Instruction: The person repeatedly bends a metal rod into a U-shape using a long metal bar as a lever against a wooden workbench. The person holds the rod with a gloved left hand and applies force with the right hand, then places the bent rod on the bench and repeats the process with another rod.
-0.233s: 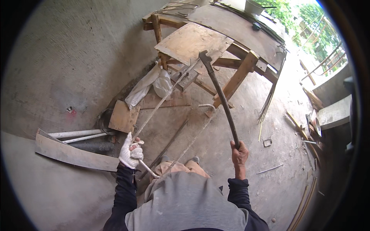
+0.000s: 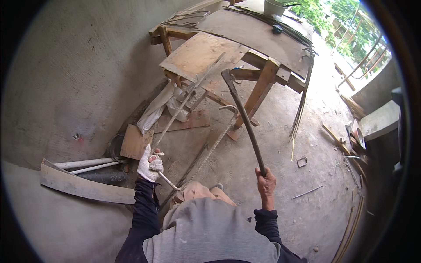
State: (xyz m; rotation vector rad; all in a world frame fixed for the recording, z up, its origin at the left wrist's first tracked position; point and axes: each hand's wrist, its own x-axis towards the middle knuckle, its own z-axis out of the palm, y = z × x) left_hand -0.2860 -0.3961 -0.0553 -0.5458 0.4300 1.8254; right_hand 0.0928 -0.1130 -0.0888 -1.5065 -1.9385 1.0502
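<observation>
My left hand, in a white knitted glove, is closed around a thin ribbed steel bar. One leg of the bar runs up and away over the plywood board. Below my hand it bends near my lap, and a second leg runs back up to a short hooked end. In my bare right hand is the lower end of a dark rebar bender, held slanting upward. The bender's notched head stands apart from the bar's far tip, a little below and right of it.
Ahead stands a wooden workbench with a plywood board, a bucket and thin rods on it. White pipes and a curved plank lie at left. Scrap wood and a small metal frame are on the floor at right.
The bender's head has come away from the steel bar's far tip, which it met or overlapped before. The bar's tip now shows over the plywood board. The view has shifted slightly.
</observation>
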